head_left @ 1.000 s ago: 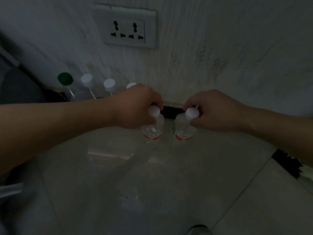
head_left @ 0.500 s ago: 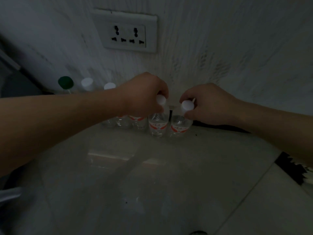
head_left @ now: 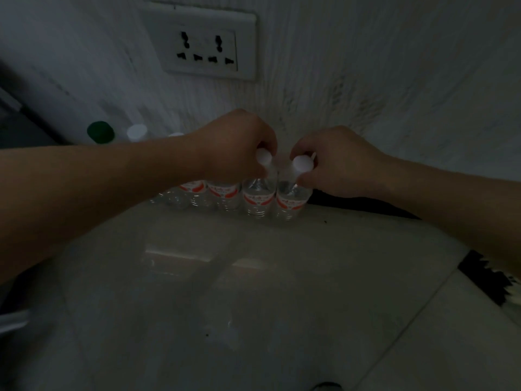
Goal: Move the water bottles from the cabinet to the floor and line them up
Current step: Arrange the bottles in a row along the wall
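Note:
Several clear water bottles with red labels stand in a row on the pale floor point(head_left: 253, 292) against the wall. My left hand point(head_left: 236, 145) grips the neck of a white-capped bottle point(head_left: 258, 197) near the row's right end. My right hand point(head_left: 335, 162) grips the neck of the rightmost bottle point(head_left: 291, 200), which touches its neighbour. Both bottles rest on the floor. Further left, my left forearm hides most of the other bottles; a labelled one point(head_left: 224, 193), a white cap point(head_left: 137, 133) and a green cap point(head_left: 100, 132) show.
A white double wall socket point(head_left: 207, 42) sits above the row. A dark strip runs along the wall's base to the right point(head_left: 352, 203). A black patterned mat edge point(head_left: 485, 280) lies at the far right. A dark object stands at the far left point(head_left: 19, 128).
Both hands carried their bottles toward the wall and set them down at the right end of the row. The two bottles now stand side by side, close together.

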Demonstrator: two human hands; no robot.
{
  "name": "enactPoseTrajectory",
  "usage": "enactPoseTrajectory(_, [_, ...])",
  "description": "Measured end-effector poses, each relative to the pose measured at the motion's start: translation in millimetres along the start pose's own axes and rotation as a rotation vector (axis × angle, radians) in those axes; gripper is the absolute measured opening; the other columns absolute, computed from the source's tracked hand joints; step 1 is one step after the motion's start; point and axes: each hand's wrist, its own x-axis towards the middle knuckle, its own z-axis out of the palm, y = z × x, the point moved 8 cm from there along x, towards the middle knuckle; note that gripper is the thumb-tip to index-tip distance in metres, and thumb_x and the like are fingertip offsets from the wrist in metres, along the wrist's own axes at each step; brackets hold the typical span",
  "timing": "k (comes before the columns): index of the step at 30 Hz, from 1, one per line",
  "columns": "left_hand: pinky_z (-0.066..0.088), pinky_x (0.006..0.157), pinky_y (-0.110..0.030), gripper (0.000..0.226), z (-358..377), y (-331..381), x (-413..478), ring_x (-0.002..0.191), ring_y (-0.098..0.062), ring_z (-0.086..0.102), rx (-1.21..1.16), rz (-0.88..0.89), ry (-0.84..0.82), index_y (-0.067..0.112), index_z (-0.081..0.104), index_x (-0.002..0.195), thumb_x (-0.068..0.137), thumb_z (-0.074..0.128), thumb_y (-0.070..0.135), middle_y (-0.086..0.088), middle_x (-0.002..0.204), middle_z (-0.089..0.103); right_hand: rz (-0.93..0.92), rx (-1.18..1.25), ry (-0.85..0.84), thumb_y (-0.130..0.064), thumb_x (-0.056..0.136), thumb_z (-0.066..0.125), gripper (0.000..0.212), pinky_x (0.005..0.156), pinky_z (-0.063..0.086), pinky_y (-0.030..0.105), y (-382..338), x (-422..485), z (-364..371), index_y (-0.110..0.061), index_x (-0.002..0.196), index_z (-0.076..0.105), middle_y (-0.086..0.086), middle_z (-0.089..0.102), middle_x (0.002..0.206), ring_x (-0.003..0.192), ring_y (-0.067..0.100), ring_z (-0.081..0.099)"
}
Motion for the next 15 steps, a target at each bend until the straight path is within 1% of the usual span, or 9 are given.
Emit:
enactPoseTrajectory(2, [0.051,0.076,-0.032,0.032,0.6,-2.4,2.0,0.082,-0.014,0.062,0.002,-0.01,-0.007,0.016,0.072,0.101,0.072,0.079,0.026,0.001,0.092,0.071,-0.011,-0.003,0.008,-0.022,0.076,0.071,0.031,0.074,0.044,0.026,0.6,1.5,-0.5,-0.016,0.106,0.07,0.003,0.069,0.104,0.087,0.015,0.059])
enactPoseTrajectory(4, [0.05,0.074,-0.03,0.032,0.7,-4.9,3.6,0.079,-0.013,0.06,0.001,-0.015,-0.01,0.016,0.072,0.101,0.071,0.08,0.025,0.001,0.089,0.07,-0.015,0.015,0.019,-0.022,0.078,0.069,0.028,0.073,0.044,0.026,0.3,2.4,-1.0,-0.015,0.106,0.07,0.004,0.069,0.104,0.084,0.013,0.057])
enactPoseTrajectory(8, [0.045,0.069,-0.026,0.027,1.8,-6.8,5.2,0.074,-0.01,0.057,-0.01,-0.016,-0.017,0.017,0.071,0.096,0.071,0.08,0.024,0.008,0.077,0.062,-0.023,0.03,0.026,-0.021,0.08,0.067,0.027,0.076,0.049,0.03,-0.8,3.0,0.1,-0.014,0.106,0.071,0.004,0.07,0.103,0.088,0.017,0.062])
enactPoseTrajectory(12, [0.047,0.067,-0.028,0.024,3.5,-7.5,6.3,0.072,-0.011,0.059,-0.029,-0.008,-0.021,0.015,0.07,0.093,0.071,0.078,0.022,0.008,0.074,0.061,-0.037,0.021,0.033,-0.02,0.077,0.07,0.029,0.077,0.05,0.033,-0.9,4.8,1.7,-0.013,0.105,0.071,0.006,0.07,0.102,0.09,0.021,0.063])
enactPoseTrajectory(15, [0.042,0.066,-0.025,0.025,4.3,-8.7,6.9,0.072,-0.01,0.056,-0.024,0.008,-0.021,0.015,0.07,0.093,0.071,0.078,0.023,0.009,0.074,0.059,-0.042,0.04,0.04,-0.02,0.078,0.069,0.028,0.074,0.047,0.028,1.2,7.0,3.3,-0.013,0.104,0.072,0.005,0.07,0.101,0.089,0.018,0.062])
